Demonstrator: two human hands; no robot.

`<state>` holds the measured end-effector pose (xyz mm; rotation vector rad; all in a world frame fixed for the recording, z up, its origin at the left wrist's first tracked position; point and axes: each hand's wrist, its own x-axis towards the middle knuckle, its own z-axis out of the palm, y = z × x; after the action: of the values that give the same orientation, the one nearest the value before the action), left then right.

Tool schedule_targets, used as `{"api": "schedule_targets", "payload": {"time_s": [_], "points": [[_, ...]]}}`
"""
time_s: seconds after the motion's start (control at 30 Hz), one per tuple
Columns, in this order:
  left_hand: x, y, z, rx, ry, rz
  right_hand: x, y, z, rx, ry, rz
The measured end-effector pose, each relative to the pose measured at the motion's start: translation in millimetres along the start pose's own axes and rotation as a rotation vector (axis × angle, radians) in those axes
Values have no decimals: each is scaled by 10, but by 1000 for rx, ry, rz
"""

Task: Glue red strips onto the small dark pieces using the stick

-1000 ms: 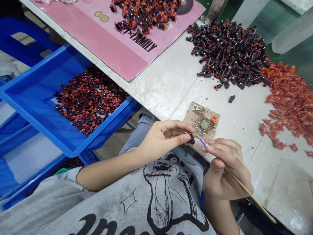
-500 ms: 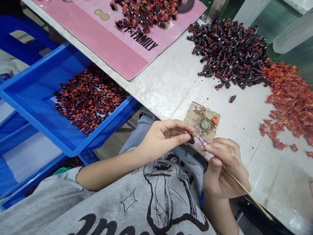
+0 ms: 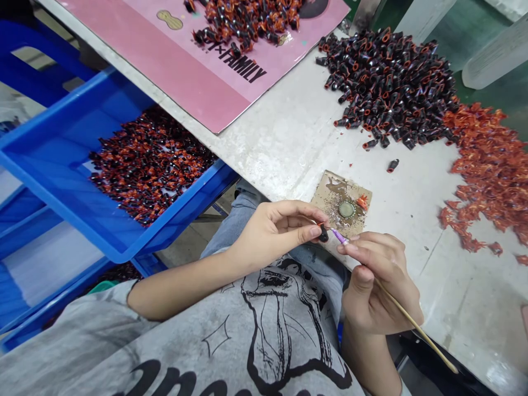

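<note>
A small black-and-orange piece [image 3: 324,234] is pinched at the fingertips [image 3: 314,232] of the left hand [image 3: 276,232], between thumb and forefinger, with the other fingers curled loosely behind. It sits just off the near-left corner of a stained cardboard pad [image 3: 330,206], which lies on a white-grey worktable [image 3: 280,137]. The right hand [image 3: 379,280] is closed around a thin wooden stick [image 3: 416,327] with a purple tip [image 3: 340,237], its thumb and fingers gripping the stick, and that tip points at the piece from just beside it; whether it touches is too small to tell. On the pad are a round metallic disc [image 3: 346,209] and a tiny orange scrap [image 3: 362,202]. Beyond the pad, a heap of black-and-orange pieces [image 3: 388,82] lies on the table, with one loose black piece [image 3: 392,165] between the heap and the pad. To the pad's right spreads a mass of orange shreds [image 3: 490,165]. Past its far-left side lies a pink printed board [image 3: 165,71] carrying another heap of pieces [image 3: 247,22]. Left of the pad, below the table edge, a blue plastic tray [image 3: 82,126] holds many more pieces [image 3: 148,165]. Nearer the camera than the pad are the person's jeans [image 3: 243,206] and grey printed T-shirt [image 3: 206,341].
</note>
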<state>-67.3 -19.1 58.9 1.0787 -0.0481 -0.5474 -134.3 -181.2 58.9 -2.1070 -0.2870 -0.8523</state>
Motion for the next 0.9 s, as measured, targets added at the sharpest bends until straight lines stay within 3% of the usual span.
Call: {"api": "schedule_targets", "payload": {"time_s": [0.3, 0.43, 0.53, 0.67, 0.73, 0.8, 0.9], "points": [[9, -14, 6, -14, 5, -17, -1, 9, -7, -4, 19, -16], [32, -20, -6, -76, 62, -71, 45, 56, -160, -2, 230, -61], [85, 34, -53, -73, 119, -82, 105, 244, -502, -100, 349, -41], [166, 210, -139, -26, 157, -81, 244, 763, -1139, -647, 162, 138], [201, 300, -174, -25, 163, -79, 352, 1037, -1374, -798, 16, 217], [228, 372, -191, -44, 164, -69, 476, 1236, -1480, -807, -57, 229], [276, 469, -191, -95, 144, -26, 626, 1393, -1415, -735, -107, 198]]}}
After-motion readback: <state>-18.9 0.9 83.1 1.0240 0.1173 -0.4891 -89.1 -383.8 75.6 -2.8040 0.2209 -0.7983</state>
